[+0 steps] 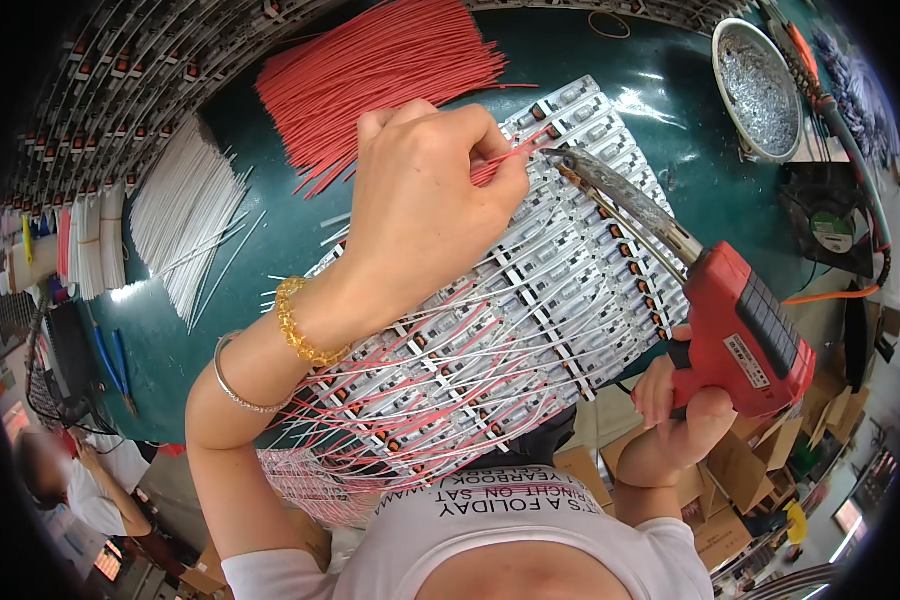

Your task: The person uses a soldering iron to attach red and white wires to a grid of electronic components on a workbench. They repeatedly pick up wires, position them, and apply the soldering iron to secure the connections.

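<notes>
My left hand (pixel 425 200), with two bracelets at its wrist, pinches several thin red wires (pixel 486 172) above the far part of a panel of small circuit boards (pixel 570 270). One red wire end points to the board strip by the iron's tip. In my right hand (pixel 685 405) is a red gun-shaped soldering iron (pixel 745 335), its fingers wrapped round the handle. The long, darkened tip reaches left, close to the red wire; whether they touch I cannot tell. Many white and red wires trail from the panel's nearer part toward my body.
Beyond my left hand lies a heap of red wires (pixel 370 75), with white wires (pixel 185 215) to its left. A bowl of silvery bits (pixel 758 92) and a black fan (pixel 830 220) stand right. Blue-handled pliers (pixel 115 365) lie left. A person (pixel 95 485) sits farther left.
</notes>
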A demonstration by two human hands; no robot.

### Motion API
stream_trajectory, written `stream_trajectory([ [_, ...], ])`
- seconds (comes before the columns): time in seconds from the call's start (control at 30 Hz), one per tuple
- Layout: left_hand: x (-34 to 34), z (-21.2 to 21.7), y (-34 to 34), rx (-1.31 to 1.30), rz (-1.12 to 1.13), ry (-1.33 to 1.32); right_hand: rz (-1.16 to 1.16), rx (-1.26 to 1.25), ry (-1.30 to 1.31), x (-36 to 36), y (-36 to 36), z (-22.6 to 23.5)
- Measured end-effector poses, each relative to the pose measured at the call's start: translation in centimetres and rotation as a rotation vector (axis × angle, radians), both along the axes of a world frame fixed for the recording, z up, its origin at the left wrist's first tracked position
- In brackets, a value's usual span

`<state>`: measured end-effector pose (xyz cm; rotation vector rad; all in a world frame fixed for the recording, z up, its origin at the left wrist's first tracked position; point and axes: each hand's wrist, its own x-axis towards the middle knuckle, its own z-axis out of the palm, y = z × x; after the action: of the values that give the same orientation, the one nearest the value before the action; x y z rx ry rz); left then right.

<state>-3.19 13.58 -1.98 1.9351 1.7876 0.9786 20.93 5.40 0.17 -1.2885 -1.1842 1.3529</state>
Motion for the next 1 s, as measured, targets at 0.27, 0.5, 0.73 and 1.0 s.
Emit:
stream_trajectory([
  [0.27, 0.0, 0.1, 0.0, -0.012, 0.001, -0.001, -0.036, 0.054, -0.147, 0.5, -0.7, -0.9],
  [0.5, 0.0, 0.0, 0.0, 0.005, -0.006, -0.005, -0.032, 0.139, -0.112, 0.9, -1.1, -1.3],
  [0.73, 0.1, 0.0, 0.0, -0.029, 0.005, -0.008, -0.049, 0.086, 0.004, -0.1, -1.0, -0.7],
  [1.0, 0.2, -0.1, -0.1, -0.013, 0.021, 0.017, -0.075, 0.041, -0.004, 0.0, -1.4, -0.8],
])
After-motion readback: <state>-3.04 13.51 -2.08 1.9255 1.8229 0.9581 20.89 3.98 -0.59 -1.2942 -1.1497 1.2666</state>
